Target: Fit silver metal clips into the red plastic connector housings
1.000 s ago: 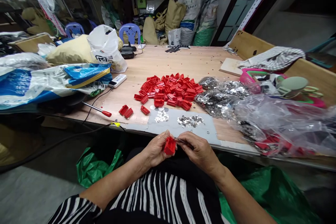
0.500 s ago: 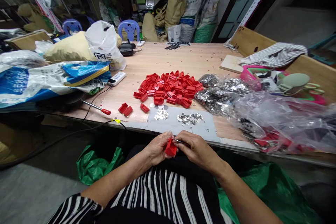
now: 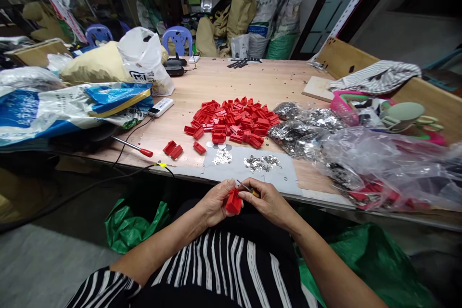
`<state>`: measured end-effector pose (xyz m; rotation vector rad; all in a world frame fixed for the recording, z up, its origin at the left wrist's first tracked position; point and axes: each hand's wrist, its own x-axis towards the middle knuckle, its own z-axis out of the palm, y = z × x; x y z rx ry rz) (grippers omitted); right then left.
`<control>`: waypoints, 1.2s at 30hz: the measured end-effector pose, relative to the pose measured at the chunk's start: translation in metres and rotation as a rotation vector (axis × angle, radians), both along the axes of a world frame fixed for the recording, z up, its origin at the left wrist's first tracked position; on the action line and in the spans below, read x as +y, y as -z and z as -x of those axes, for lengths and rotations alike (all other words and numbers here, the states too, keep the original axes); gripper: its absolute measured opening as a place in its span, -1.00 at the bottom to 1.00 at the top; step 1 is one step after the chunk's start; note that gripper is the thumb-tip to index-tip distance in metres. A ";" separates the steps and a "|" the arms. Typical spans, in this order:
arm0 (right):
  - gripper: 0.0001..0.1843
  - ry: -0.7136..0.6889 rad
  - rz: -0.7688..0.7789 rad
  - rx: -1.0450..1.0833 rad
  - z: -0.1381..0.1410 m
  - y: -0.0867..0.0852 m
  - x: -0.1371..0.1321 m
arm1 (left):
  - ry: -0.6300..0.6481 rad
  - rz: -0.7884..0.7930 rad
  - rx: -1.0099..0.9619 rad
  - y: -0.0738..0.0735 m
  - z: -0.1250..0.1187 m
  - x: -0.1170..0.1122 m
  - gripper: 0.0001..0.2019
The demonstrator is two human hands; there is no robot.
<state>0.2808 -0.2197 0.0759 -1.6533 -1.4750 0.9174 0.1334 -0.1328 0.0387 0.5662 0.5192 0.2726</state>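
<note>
My left hand (image 3: 215,203) is closed around a small red plastic piece (image 3: 233,202), held just in front of the table edge. Fingers of my right hand (image 3: 265,202) wrap a slim tool (image 3: 254,192) with a yellowish handle and a thin metal shaft; its exact kind is unclear. The shaft points up and left, above the red piece, while the right fingertips touch or nearly touch that piece. On a grey mat (image 3: 249,178) beyond the hands lie a pile of shiny silver bits (image 3: 222,156) and a darker pile of small metal parts (image 3: 262,163).
A heap of red pieces (image 3: 234,120) covers the table's middle. Bags of metal parts (image 3: 303,134) and a clear plastic bag (image 3: 393,163) lie right. At left are a red-tipped lever (image 3: 144,152), a white device (image 3: 160,107) and sacks (image 3: 72,106).
The tool in my right hand has swung up, its tip now clear of the red piece and its yellowish handle showing. My left hand still holds the piece, nearly in place.
</note>
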 end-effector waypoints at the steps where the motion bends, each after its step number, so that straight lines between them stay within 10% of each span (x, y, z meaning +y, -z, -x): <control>1: -0.82 -0.011 0.010 0.007 0.001 0.001 0.000 | 0.004 -0.019 0.009 -0.001 0.000 0.000 -0.58; 12: -0.77 0.091 0.080 0.093 0.004 0.014 0.001 | 0.041 -0.371 0.101 0.002 0.007 0.005 -0.48; 20: -0.69 0.249 0.039 0.250 0.003 0.033 0.006 | -0.252 -1.523 0.033 0.008 0.018 0.004 -0.59; 36: -0.69 0.023 0.137 0.451 0.000 0.038 0.025 | -0.191 -1.347 0.204 0.012 0.023 0.018 -0.76</control>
